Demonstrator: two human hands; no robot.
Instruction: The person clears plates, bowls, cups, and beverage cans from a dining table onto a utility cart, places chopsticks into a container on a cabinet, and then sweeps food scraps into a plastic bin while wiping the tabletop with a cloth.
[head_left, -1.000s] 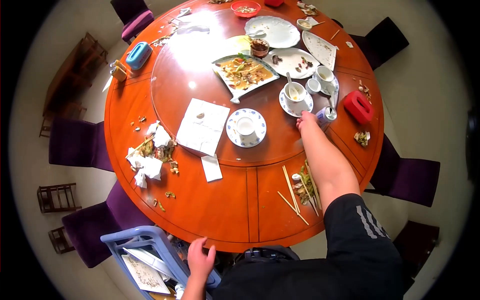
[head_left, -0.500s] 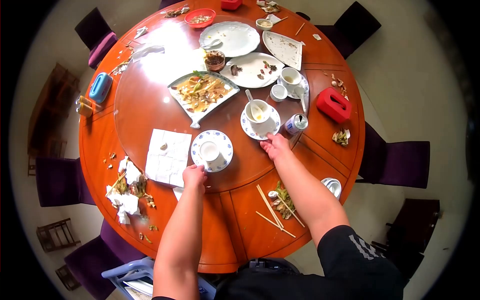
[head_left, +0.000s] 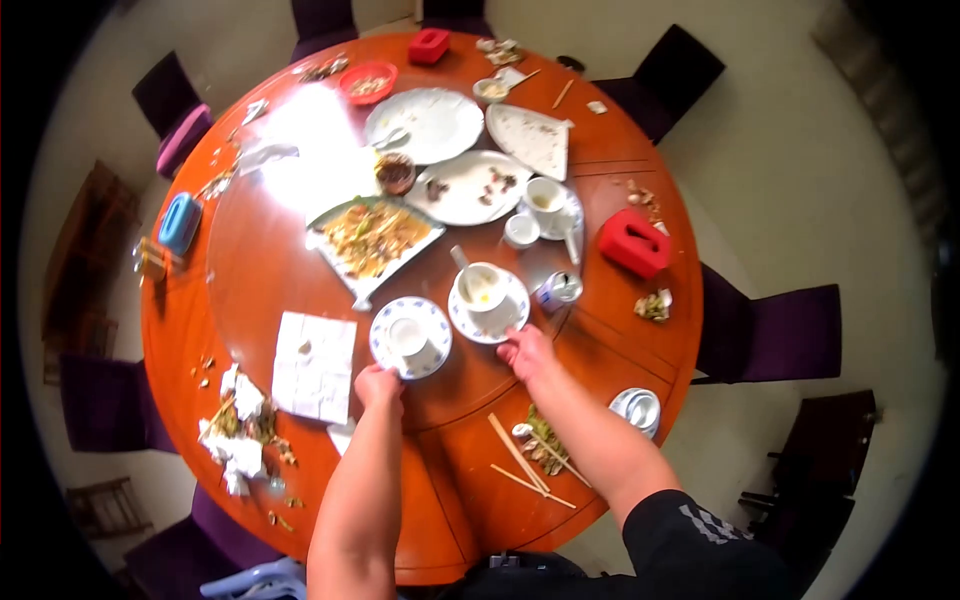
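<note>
At fingers point(head_left: 516, 343) of right hand point(head_left: 532, 356), saucer point(head_left: 462, 318) under spooned bowl point(head_left: 483, 293).

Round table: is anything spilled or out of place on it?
Yes. Crumpled tissues lie among food scraps directly on the table at the left, and loose chopsticks lie beside and across green scraps near the front. Odd, since neither mess is on a plate.

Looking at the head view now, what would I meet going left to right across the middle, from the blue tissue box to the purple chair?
Blue tissue box, white paper, cup saucer, bowl saucer, drink can, red tissue box, purple chair.
</note>
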